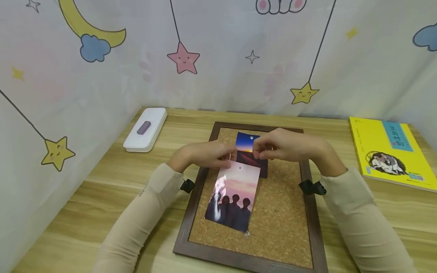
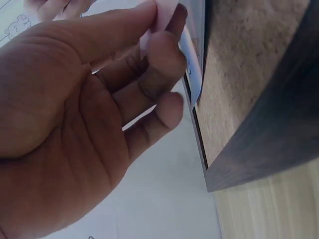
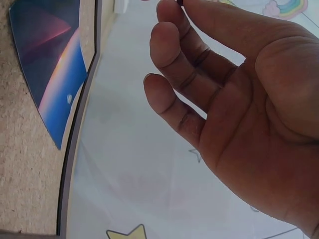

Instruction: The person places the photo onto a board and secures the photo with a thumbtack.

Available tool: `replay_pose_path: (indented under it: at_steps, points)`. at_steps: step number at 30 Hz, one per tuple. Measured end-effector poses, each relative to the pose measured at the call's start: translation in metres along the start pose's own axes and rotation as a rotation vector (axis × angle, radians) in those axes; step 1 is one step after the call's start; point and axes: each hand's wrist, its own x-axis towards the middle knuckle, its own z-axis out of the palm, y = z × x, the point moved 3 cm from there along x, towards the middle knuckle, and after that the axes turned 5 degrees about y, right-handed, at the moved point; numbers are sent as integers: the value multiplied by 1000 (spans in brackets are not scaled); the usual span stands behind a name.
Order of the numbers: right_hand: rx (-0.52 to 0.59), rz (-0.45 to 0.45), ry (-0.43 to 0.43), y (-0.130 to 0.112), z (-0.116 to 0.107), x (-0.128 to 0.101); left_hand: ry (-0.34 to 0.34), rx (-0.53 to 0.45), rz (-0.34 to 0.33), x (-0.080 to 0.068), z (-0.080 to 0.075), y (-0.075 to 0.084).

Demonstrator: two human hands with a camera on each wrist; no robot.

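Pinching unlabelled pink photo [image 1: 233, 195], left hand [image 1: 206, 154]

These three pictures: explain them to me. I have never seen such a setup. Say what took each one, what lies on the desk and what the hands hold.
No machine here: a person works with bare hands and wears three cameras. The wide picture comes from the head and looks down at a wooden desk. The other two come from the wrists and show each palm close up. On the desk lie a framed cork board, a white case and a yellow book. A blue sunset card lies on the cork. The left hand pinches the top edge of a pink photo of silhouetted figures. The right hand pinches something tiny and dark, too small to identify.
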Motion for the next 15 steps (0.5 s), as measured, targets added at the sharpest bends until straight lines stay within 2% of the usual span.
replay_pose_path:
  at_steps: [15]
  points:
    - [-59, -6, -48, 1, 17, 12, -59, 101, -7, 9, 13, 6]
